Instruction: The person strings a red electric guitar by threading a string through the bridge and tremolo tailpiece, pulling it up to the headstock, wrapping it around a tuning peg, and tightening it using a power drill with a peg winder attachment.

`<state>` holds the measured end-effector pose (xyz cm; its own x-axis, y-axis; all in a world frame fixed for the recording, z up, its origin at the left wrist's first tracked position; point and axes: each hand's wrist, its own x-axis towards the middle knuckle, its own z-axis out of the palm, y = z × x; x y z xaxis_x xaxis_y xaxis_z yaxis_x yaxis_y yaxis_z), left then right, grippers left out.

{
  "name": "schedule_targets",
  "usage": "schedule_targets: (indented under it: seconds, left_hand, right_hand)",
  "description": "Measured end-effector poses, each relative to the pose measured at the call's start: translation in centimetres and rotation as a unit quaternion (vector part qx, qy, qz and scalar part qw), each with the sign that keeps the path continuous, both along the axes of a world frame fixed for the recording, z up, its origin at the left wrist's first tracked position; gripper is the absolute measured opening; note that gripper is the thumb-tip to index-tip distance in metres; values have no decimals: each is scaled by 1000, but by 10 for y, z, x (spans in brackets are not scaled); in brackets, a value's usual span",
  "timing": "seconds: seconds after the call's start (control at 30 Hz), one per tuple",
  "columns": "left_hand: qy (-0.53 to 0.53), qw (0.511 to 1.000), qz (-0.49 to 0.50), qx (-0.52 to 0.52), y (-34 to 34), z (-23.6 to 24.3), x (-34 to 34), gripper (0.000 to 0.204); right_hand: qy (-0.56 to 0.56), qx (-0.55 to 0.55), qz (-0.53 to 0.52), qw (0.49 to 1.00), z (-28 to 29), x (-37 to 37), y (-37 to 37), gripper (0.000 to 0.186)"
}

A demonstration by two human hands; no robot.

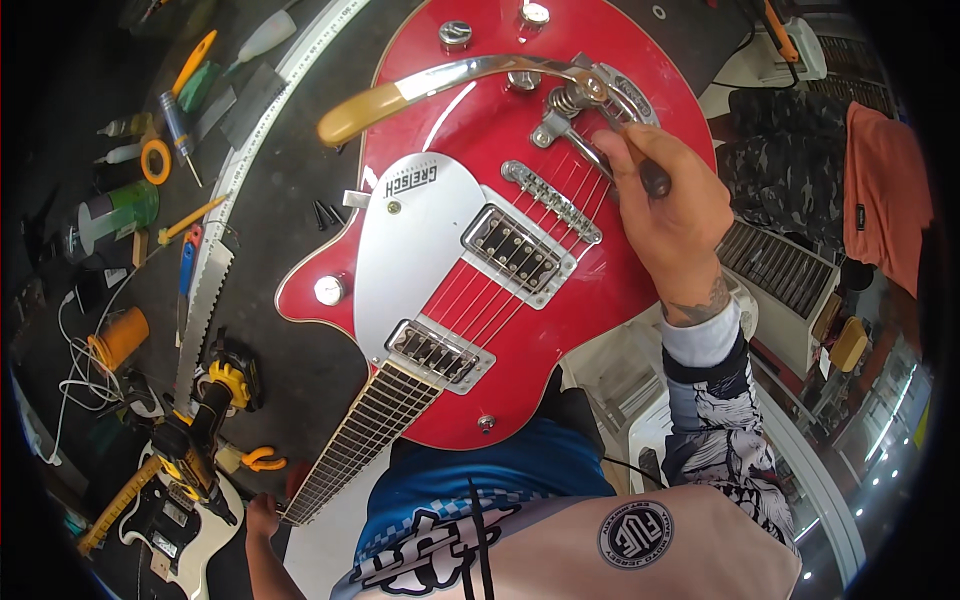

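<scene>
A red electric guitar with a silver pickguard and two pickups lies in front of me, its neck slanting down to the left. My right hand is closed over the metal vibrato tailpiece, round a tool with a dark rounded handle; its working end is hidden. Strings run from the tailpiece over the bridge. The vibrato arm, with its amber tip, swings out to the left. Down at the neck's far end, my left hand grips the neck, its fingers partly hidden.
On the dark bench lie a long steel ruler, a saw, a screwdriver, a yellow-black power drill and orange pliers. A small white guitar-shaped piece is at lower left. Drawers stand at right.
</scene>
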<state>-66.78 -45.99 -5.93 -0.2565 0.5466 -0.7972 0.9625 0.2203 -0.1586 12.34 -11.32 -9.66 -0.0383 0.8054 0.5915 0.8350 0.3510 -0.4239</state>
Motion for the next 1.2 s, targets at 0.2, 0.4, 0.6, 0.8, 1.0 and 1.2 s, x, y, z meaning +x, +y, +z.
schedule_targets:
  seconds: [0.2, 0.4, 0.6, 0.8, 1.0, 1.2]
  left_hand:
    - [-10, 970, -199, -143, 13, -11, 3, 18]
    - [32, 985, -148, -86, -1, -10, -10, 23]
    - [100, 992, -32, -65, 6, -34, -3, 32]
    - [51, 996, -14, -77, -12, -33, -21, 36]
    - [114, 969, 217, 7, -33, -25, -31, 42]
    - [145, 977, 155, 34, -13, -12, 22, 45]
  right_hand:
    - [-8, -4, 3, 1000, 2, 2, 0, 27]
    - [-19, 9, 15, 1000, 5, 3, 2, 26]
    - [-35, 9, 39, 999, 5, 7, 3, 27]
    - [-54, 24, 59, 997, 11, 18, 3, 24]
    - [308, -91, -51, 946, 10, 46, 9, 16]
    - [395, -118, -39, 910, 13, 66, 23, 14]
